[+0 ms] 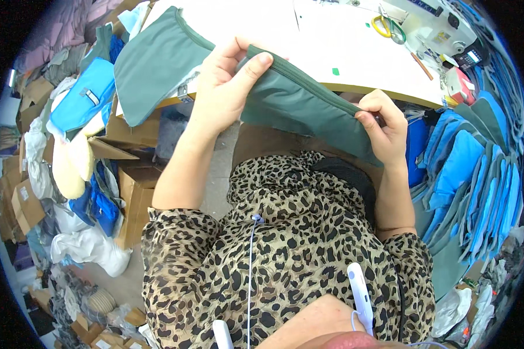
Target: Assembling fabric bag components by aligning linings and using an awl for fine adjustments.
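Both of my hands hold one piece of dark green fabric [308, 104] stretched between them in front of my chest. My left hand [227, 87] grips its upper left end, thumb pressed on the piped edge. My right hand [384, 125] pinches the lower right end of the same edge. A second green fabric piece [154, 61] hangs off the white table's [332, 41] left edge, just left of my left hand. The table's yellow front rim runs behind the held fabric.
Yellow-handled scissors [388, 27] and small tools lie on the table's far right, near a sewing machine [442, 23]. Stacks of blue and green fabric pieces [477, 186] fill the right side. Cardboard boxes [137, 192], blue items and white bags crowd the floor at left.
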`<state>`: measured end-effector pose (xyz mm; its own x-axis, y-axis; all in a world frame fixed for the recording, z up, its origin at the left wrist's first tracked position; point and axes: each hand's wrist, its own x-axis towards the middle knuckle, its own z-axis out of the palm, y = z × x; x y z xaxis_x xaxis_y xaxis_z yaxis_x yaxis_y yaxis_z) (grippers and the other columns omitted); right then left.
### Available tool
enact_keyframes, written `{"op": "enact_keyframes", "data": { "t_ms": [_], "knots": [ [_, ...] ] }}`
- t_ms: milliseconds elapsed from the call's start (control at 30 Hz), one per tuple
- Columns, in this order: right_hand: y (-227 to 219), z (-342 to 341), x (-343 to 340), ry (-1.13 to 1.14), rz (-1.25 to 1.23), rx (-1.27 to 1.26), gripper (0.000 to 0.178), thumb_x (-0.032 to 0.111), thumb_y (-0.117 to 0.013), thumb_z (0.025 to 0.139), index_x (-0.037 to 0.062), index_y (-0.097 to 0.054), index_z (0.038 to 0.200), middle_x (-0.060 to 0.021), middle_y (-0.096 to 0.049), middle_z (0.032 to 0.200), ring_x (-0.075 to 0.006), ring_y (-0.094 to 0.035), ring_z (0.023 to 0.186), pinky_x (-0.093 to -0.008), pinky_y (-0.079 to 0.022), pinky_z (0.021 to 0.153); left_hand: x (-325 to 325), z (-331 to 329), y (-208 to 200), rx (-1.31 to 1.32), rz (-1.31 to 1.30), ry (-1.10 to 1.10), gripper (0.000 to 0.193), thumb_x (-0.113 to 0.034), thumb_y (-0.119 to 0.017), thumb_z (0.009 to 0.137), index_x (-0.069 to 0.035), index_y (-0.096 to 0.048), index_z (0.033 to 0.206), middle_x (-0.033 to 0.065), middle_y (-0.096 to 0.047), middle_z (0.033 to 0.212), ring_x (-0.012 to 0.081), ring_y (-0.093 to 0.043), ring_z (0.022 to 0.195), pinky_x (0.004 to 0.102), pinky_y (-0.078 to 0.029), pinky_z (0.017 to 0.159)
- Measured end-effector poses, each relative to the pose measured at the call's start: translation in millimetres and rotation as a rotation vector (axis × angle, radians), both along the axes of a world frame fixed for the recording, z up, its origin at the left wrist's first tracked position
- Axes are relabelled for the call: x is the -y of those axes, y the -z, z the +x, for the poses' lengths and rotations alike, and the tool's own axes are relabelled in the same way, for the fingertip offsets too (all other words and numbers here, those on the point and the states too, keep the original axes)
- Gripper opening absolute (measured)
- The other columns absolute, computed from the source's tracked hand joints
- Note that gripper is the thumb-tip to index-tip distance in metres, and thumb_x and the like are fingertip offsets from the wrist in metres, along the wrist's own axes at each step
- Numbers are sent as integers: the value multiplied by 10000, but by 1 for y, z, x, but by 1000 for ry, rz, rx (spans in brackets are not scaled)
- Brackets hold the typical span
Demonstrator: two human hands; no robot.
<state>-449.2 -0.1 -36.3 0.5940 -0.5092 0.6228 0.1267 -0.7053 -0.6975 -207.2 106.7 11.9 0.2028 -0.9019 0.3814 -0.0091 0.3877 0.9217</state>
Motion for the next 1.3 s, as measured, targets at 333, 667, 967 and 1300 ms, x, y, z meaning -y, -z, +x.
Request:
{"op": "enact_keyframes", "data": {
  "t_ms": [333,667,967,1300],
  "knots": [
    [-8,4,-5,-62,55,-122,114,39,-694,745,4,-615,818,-25,-529,712,-77,-476,604,-206,-386,535,-5,-11,-10,223,-282,-352,107,-34,-609,839,-7,-559,930,22,-588,873,79,-523,823,204,-416,757],
    [55,5,5,-192,280,-241,99,-5,-616,781,11,-518,784,-37,-503,768,-130,-491,739,-237,-403,683,-26,18,-5,-206,30,-140,176,-38,-634,824,5,-577,984,45,-635,893,82,-586,756,195,-479,690],
    [28,-13,11,-39,208,-100,58,-17,-613,789,-15,-571,829,-48,-580,786,-122,-549,742,-234,-436,688,-39,29,3,53,45,-337,44,-91,-559,883,-48,-561,893,28,-610,885,102,-539,885,206,-391,805],
    [20,-17,1,-64,104,-192,127,-18,-672,719,-17,-599,823,-58,-593,744,-143,-564,687,-237,-439,635,-32,17,8,-30,-74,-456,105,-52,-582,870,-27,-548,966,2,-607,831,39,-536,736,168,-435,659]
  ]
}}
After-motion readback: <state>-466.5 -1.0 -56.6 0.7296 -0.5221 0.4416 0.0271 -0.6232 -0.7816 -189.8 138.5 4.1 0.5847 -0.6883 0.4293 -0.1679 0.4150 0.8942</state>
